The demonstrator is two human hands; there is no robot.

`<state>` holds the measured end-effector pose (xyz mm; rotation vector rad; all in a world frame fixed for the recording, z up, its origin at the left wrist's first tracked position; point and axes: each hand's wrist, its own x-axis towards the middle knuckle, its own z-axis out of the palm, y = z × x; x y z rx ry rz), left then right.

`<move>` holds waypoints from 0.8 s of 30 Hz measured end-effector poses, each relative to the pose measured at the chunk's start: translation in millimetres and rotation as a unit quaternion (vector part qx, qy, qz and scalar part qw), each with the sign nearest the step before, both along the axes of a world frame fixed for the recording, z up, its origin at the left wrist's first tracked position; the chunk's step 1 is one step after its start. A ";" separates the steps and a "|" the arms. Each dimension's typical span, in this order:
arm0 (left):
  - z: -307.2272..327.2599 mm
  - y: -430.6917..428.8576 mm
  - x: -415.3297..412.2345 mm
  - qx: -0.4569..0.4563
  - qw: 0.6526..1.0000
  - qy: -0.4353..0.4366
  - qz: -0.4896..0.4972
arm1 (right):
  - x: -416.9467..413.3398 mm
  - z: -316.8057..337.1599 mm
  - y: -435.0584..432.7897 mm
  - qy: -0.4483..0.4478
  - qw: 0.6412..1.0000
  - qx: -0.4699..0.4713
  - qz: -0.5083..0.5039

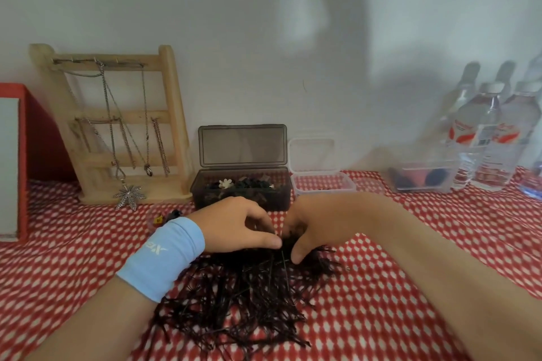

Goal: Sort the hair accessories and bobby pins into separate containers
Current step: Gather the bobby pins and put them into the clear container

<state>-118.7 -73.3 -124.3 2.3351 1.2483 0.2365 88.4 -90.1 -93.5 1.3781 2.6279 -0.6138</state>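
Fingers [264, 239] of the left hand [237, 226] curl down, thumb and forefinger pressed together on dark bobby pins at the far edge of the pile of bobby pins [243, 296]. The right hand [316, 226] meets it from the other side, its fingers bent into the same spot; whether they pinch any pins cannot be told, since the palm hides them. A light blue wristband [164, 258] wraps the left wrist. The pile spreads across a surface covered in red-and-white patterned cloth [381, 316], directly below both hands. Just behind the hands stands a smoky dark container [240, 193], lid upright, holding dark hair accessories and one white flower clip [225, 183]. Beside it on the right sits a small clear container [322, 183], also open. A wooden jewellery rack [123, 126] hung with chains leans on the wall at left, next to a red box [32, 138]. Water bottles [492, 138] and a clear tub [422, 180] stand at far right.
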 end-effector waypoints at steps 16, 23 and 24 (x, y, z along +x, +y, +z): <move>16.7 1.7 -6.6 -0.061 0.985 -0.157 0.032 | 11.0 5.6 2.1 0.110 0.992 -0.022 -0.056; 22.2 -5.6 -2.1 -0.055 0.984 -0.168 0.033 | 9.2 6.7 -1.8 0.095 0.992 -0.038 -0.074; 23.0 -6.6 -1.2 -0.054 0.984 -0.164 0.031 | 6.6 5.4 -2.7 0.089 0.993 -0.039 -0.066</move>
